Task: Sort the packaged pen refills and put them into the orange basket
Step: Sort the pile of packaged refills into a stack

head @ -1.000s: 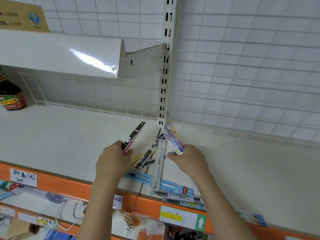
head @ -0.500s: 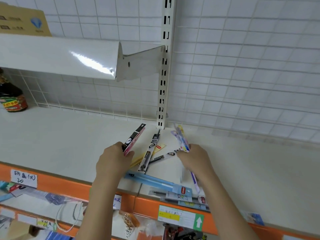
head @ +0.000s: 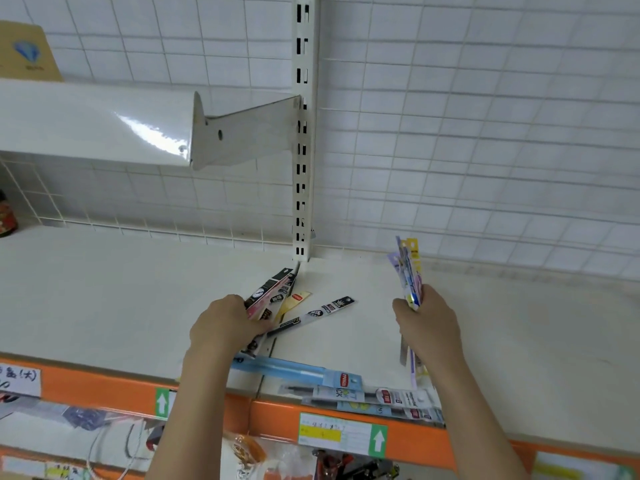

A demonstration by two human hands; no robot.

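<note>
My left hand (head: 223, 329) grips a pink and black refill pack (head: 267, 293) over the loose refill packs (head: 315, 311) fanned out on the white shelf (head: 121, 299). My right hand (head: 427, 329) holds a bundle of purple, blue and yellow refill packs (head: 408, 268) upright, away from the pile on its right. A long blue pack (head: 277, 368) and several more packs (head: 374, 400) lie along the shelf's front edge. No orange basket is in view.
An orange shelf edge (head: 270, 419) with price labels runs below my arms. A white upper shelf (head: 93, 123) on a bracket juts out at the upper left, beside the slotted upright (head: 303, 133). A dark jar (head: 5, 216) stands at the far left.
My right hand has carried its bundle to the right, away from the pile. My left hand has lowered its pink pack onto the fanned packs.
</note>
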